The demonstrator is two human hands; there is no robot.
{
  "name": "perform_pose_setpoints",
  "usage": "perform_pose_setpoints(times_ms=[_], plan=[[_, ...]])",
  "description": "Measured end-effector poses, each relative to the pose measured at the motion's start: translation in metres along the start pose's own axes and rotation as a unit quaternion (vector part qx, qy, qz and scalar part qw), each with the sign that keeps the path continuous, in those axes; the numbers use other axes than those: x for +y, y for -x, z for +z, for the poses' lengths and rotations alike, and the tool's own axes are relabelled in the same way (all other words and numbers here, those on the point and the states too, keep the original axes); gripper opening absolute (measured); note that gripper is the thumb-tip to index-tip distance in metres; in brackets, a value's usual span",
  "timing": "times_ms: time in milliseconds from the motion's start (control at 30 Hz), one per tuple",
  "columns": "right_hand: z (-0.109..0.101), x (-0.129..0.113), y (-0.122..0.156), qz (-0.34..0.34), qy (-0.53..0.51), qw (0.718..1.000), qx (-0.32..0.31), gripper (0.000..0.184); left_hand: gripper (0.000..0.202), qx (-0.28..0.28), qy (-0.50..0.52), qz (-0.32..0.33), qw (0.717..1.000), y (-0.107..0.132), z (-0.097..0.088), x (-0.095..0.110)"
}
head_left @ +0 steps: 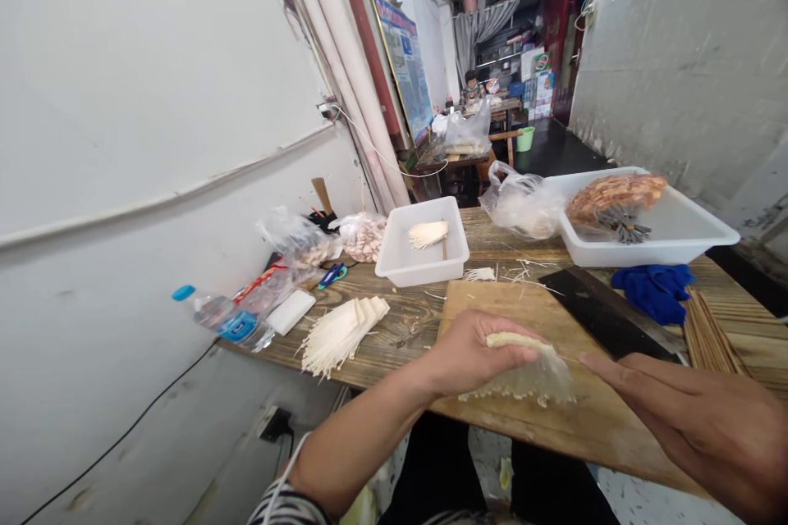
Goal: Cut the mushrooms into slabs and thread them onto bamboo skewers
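My left hand point(477, 353) is closed around a flat bunch of enoki mushrooms point(535, 369), cut end up, over the wooden cutting board point(474, 303). To its right, my right hand point(689, 406) is pinched, with what looks like a thin bamboo skewer pointing at the bunch; most of the skewer is hidden by the fingers. A fanned pile of enoki bunches point(345, 332) lies on the table left of the board. Another enoki bunch point(428, 235), with a stick through it, lies in a white plastic tub point(422, 271) behind the board.
A cleaver point(607, 316) lies on the board's right side. Beyond it are a blue cloth point(656, 291), bamboo skewers point(711, 336) and a white tray point(652, 250) with bagged skewered food. Left stand a water bottle point(231, 320), scissors point(332, 275) and plastic bags point(295, 238).
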State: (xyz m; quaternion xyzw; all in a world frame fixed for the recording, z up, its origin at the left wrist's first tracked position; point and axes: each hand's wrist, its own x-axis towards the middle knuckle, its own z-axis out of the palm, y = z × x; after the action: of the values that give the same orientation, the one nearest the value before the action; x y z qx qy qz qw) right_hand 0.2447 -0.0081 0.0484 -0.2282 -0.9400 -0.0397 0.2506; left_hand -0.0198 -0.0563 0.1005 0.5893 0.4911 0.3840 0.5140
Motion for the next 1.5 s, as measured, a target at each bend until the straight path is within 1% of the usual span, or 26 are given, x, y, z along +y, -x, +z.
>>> perform_pose_setpoints(times_ms=[100, 233, 367, 467, 567, 633, 733, 833, 933, 1033, 1200, 1333, 1500], plan=[[0.000, -0.005, -0.003, -0.012, -0.005, 1.000, -0.004, 0.050, 0.033, -0.004, -0.002, 0.011, 1.000, -0.001, 0.003, 0.000], [-0.002, -0.008, -0.007, -0.010, -0.003, 1.000, 0.017, 0.044, 0.033, -0.005, 0.006, 0.010, 1.000, -0.002, 0.004, 0.000], [-0.005, -0.007, -0.015, 0.007, -0.029, 0.998, 0.057, 0.037, 0.042, -0.028, 0.024, 0.013, 0.999, -0.003, 0.001, 0.004], [-0.010, -0.007, -0.018, 0.011, -0.044, 0.996, 0.071, 0.033, 0.049, -0.009, 0.018, 0.036, 0.999, -0.003, -0.001, 0.006], [-0.015, -0.008, -0.016, 0.034, -0.052, 0.996, 0.066, 0.032, 0.041, 0.011, -0.016, 0.043, 0.999, -0.001, -0.003, 0.006], [-0.017, -0.008, -0.015, 0.041, -0.058, 0.995, 0.064, 0.032, 0.039, 0.016, -0.016, 0.037, 0.999, -0.001, -0.003, 0.005], [-0.015, -0.007, -0.014, 0.031, -0.050, 0.995, 0.078, 0.031, 0.040, 0.023, 0.011, 0.027, 0.999, 0.000, -0.001, 0.003], [-0.012, -0.005, -0.010, 0.025, -0.026, 0.996, 0.084, 0.030, 0.037, 0.023, 0.035, 0.031, 0.999, 0.002, 0.001, 0.003], [-0.009, -0.005, -0.005, 0.024, -0.003, 0.997, 0.078, 0.029, 0.034, 0.026, 0.034, 0.033, 0.999, 0.004, 0.003, 0.004], [-0.009, -0.005, -0.003, 0.016, -0.002, 0.997, 0.073, 0.029, 0.031, 0.030, 0.034, 0.031, 0.998, 0.005, 0.004, 0.006], [-0.011, -0.004, -0.005, -0.003, -0.013, 0.998, 0.058, 0.029, 0.034, 0.015, 0.040, 0.019, 0.999, 0.007, 0.006, 0.006], [-0.012, -0.005, -0.006, 0.001, -0.026, 0.998, 0.050, 0.029, 0.037, 0.003, 0.039, 0.016, 0.999, 0.007, 0.008, 0.005], [-0.017, -0.013, -0.019, -0.011, -0.058, 0.995, 0.085, 0.025, 0.040, 0.009, 0.034, 0.014, 0.999, 0.005, 0.011, 0.004]])
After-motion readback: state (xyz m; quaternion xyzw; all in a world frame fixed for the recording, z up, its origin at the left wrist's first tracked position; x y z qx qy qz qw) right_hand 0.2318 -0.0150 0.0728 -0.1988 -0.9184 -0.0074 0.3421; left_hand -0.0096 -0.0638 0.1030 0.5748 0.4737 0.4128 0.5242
